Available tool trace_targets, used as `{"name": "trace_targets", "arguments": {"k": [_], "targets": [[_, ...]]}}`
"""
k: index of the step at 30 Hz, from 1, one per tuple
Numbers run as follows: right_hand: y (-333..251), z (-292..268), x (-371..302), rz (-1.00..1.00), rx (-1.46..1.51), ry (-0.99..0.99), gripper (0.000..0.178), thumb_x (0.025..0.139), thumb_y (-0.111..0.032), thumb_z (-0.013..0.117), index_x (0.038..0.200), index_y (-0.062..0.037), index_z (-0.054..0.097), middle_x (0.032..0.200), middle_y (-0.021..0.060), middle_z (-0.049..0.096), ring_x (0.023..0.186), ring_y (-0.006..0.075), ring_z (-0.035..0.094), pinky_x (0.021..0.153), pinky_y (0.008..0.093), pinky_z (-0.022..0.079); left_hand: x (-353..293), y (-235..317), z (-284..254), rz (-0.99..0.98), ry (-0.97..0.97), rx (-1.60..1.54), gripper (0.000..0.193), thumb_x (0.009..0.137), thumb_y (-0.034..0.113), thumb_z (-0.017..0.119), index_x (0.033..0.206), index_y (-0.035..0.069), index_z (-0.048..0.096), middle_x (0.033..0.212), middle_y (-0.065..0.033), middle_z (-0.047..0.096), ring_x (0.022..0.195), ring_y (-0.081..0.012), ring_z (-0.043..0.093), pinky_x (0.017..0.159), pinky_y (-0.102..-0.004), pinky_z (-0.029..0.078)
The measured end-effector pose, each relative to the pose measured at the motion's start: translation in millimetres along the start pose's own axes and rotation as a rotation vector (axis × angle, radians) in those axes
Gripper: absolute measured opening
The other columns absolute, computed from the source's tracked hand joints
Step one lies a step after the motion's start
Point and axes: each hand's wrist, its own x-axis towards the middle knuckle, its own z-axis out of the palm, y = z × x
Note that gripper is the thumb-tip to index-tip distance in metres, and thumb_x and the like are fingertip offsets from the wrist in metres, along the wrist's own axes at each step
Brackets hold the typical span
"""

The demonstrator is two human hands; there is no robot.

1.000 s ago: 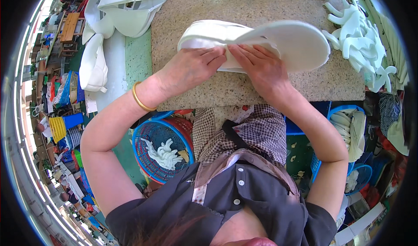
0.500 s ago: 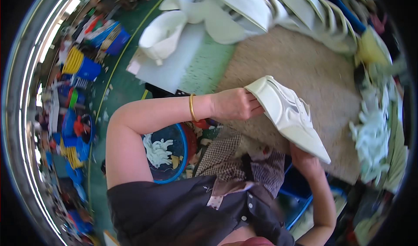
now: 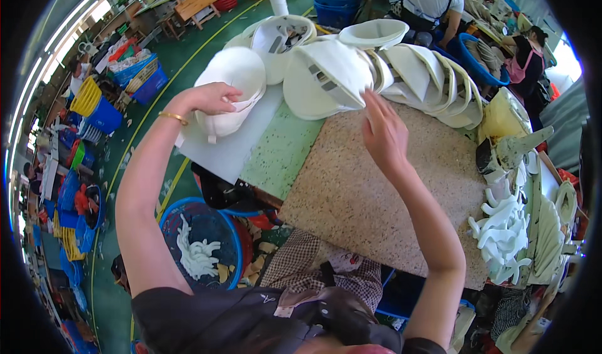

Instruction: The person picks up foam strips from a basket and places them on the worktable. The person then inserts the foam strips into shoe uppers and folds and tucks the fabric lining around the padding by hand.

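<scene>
White sneaker uppers lie across the far part of the table. At the left, my left hand (image 3: 216, 98) rests over the rim of one white upper (image 3: 233, 72), fingers loosely bent and a little apart; a second upper (image 3: 219, 123) shows beneath it. My right hand (image 3: 385, 133) reaches forward with its fingers stretched out, the tips at the edge of another upper (image 3: 332, 72) near the middle of the row. Whether they touch it, I cannot tell. Neither hand has a visible grip on anything.
A speckled board (image 3: 376, 184) covers the near table. White strip-like pieces (image 3: 501, 235) are heaped at its right. Beside my left arm stands a blue-rimmed tub (image 3: 238, 244) holding white pieces (image 3: 197, 250). A row of nested uppers (image 3: 439, 81) curves right; a co-worker (image 3: 433, 3) is beyond.
Both hands have moved forward, the left one to the left, and no longer hold the upper they had between them. An upper now covers the one at the left. The view has tilted up.
</scene>
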Motion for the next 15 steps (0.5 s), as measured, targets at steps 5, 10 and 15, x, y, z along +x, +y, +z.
{"name": "trace_targets", "arguments": {"k": [5, 10, 15], "targets": [[36, 33, 94, -0.106, -0.396, 0.366, 0.047, 0.076, -0.003, 0.055, 0.123, -0.0086, 0.051, 0.127, 0.0101, 0.051, 0.129, 0.0268, 0.035, 0.096, 0.0437, 0.040, 48, 99, 30, 0.259, 0.413, -0.667, 0.039, 0.087, 0.022, 0.060, 0.119, -0.001, 0.054, 0.100, -0.0099, 0.064, 0.088, -0.0164, 0.061, 0.081, -0.0303, 0.050], [53, 42, 105, 0.118, -0.366, -0.208, 0.030, 0.078, -0.007, 0.052, 0.106, -0.0139, 0.059, 0.106, 0.0060, 0.061, 0.105, 0.0231, 0.057, 0.097, 0.0457, 0.035, 135, 146, 76, 0.375, 0.493, -1.173, 0.029, 0.087, 0.018, 0.057, 0.111, 0.001, 0.056, 0.097, -0.0092, 0.063, 0.086, -0.0167, 0.061, 0.080, -0.0326, 0.050], [74, 47, 76, -0.040, -0.401, -0.221, 0.017, 0.073, -0.009, 0.059, 0.088, -0.0146, 0.064, 0.095, 0.0032, 0.064, 0.095, 0.0207, 0.061, 0.093, 0.0425, 0.039, 45, 137, 43, 0.496, 0.375, -1.759, 0.034, 0.090, 0.011, 0.048, 0.122, -0.002, 0.047, 0.114, -0.0122, 0.057, 0.107, -0.0215, 0.054, 0.096, -0.0386, 0.043]]}}
